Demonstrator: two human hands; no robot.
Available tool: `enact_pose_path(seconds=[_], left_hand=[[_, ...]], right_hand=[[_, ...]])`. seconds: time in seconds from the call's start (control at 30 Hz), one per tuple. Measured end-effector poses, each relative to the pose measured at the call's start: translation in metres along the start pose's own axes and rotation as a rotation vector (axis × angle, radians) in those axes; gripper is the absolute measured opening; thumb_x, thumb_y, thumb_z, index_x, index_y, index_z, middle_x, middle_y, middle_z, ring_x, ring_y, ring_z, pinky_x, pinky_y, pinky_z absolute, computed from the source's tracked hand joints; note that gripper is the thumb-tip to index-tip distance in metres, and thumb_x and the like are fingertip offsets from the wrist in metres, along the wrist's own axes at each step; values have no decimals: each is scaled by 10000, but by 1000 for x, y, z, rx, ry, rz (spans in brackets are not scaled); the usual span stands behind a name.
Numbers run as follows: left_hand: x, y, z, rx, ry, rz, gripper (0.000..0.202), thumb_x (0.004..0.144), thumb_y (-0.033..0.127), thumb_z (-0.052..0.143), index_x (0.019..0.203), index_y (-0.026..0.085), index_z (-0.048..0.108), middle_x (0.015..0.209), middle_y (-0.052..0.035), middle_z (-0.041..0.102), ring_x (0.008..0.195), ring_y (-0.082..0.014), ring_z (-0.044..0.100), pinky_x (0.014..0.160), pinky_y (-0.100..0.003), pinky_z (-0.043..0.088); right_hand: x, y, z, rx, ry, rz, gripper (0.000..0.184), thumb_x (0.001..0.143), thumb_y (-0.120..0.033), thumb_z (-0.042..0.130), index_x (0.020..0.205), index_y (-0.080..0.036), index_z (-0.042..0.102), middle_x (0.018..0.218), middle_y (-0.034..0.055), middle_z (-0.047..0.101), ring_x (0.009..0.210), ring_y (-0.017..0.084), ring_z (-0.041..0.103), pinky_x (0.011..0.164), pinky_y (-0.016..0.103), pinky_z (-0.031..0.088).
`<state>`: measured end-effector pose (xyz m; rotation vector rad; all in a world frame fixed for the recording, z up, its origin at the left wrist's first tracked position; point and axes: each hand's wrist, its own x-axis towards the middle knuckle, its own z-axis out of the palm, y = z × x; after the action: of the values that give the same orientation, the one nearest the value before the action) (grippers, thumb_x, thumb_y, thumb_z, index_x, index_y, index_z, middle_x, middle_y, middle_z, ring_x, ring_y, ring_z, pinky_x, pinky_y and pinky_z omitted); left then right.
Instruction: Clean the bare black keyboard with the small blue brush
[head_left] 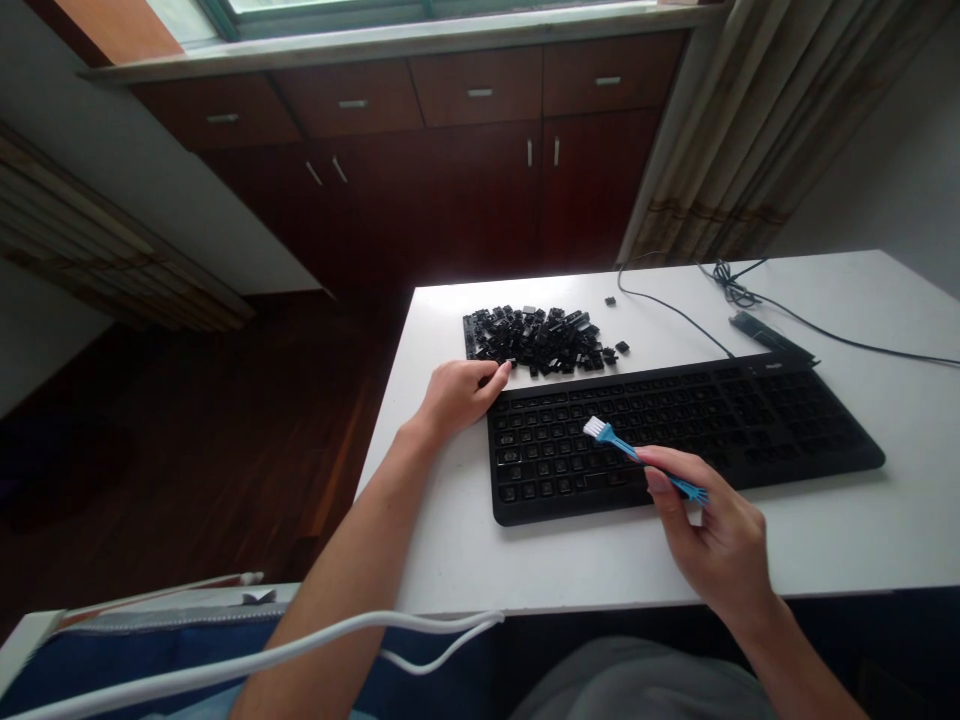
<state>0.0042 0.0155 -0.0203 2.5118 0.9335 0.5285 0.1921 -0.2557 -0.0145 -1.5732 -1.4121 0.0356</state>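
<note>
While keycaps (536,340) lie heaped at top center of the counter (825,540), the keyboard (675,420) below looks mostly stripped; right hand (712,530) grips a blue brush (619,440) over it, left hand (457,395) half-curled at the heap, hold unclear.

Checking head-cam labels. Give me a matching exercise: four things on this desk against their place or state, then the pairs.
Things:
1. pile of black keycaps
2. blue brush
3. left hand
4. black keyboard

Places or states:
A. held over the keyboard in the right hand
B. lying flat on the white table
C. on the table, beyond the keyboard's left end
D. at the keyboard's far left corner, fingertips at the pile's edge

Pairs: 1-C, 2-A, 3-D, 4-B
</note>
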Motion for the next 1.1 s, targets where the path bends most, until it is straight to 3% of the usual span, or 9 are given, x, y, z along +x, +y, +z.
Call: enact_pose_path(seconds=[0.4, 0.67, 1.1], left_hand=[[-1, 1, 0, 14, 6, -10, 558, 1012, 494, 477, 572, 175, 352, 492, 45, 356, 483, -89, 307, 558, -281, 238], [-1, 3, -2, 4, -5, -16, 553, 1009, 484, 474, 563, 178, 362, 491, 39, 386, 480, -90, 314, 560, -281, 236], [-1, 4, -1, 14, 1, -24, 554, 1006, 500, 470, 568, 176, 370, 497, 36, 388, 496, -96, 312, 569, -287, 234]], right_hand=[[6, -3, 3, 8, -84, -57, 316, 945, -37, 587, 1210, -198, 650, 1138, 64, 687, 1066, 155, 669, 981, 277, 520], [2, 1, 2, 70, -148, -63, 390, 952, -1, 555, 1287, -197, 600, 1259, 98, 645, 1183, 178, 631, 1044, 315, 506], [-3, 5, 4, 218, -205, -39, 422, 951, 25, 515, 1300, -212, 525, 1298, 118, 644, 1199, 196, 631, 948, 354, 577]])
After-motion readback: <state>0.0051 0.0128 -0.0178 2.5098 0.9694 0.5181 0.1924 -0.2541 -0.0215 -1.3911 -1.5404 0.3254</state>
